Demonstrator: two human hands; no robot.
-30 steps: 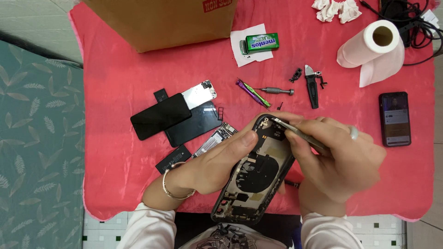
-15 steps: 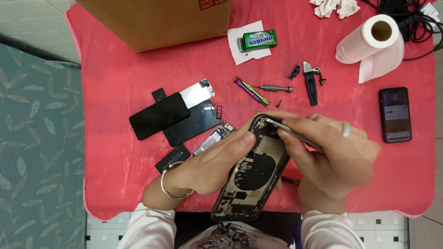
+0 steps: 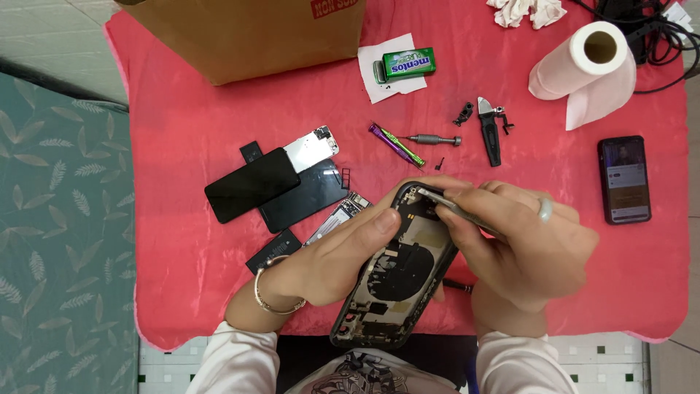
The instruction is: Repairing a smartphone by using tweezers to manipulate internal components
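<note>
Right hand: fingers pinched shut on slim metal tweezers, tips at top corner of phone housing. Left hand: fingers curled around housing's left edge, thumb pressed on inner face. Housing dark, rounded rectangle, opened, round black coil at centre, tilted over near edge of red cloth. Black screen panel lies left; small screwdriver beyond.

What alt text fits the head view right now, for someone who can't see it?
Over a red tablecloth, the left hand steadies an opened phone housing while the right hand works metal tweezers at its top corner. Removed phone parts, screwdrivers, a paper towel roll and an intact phone lie around.
</note>
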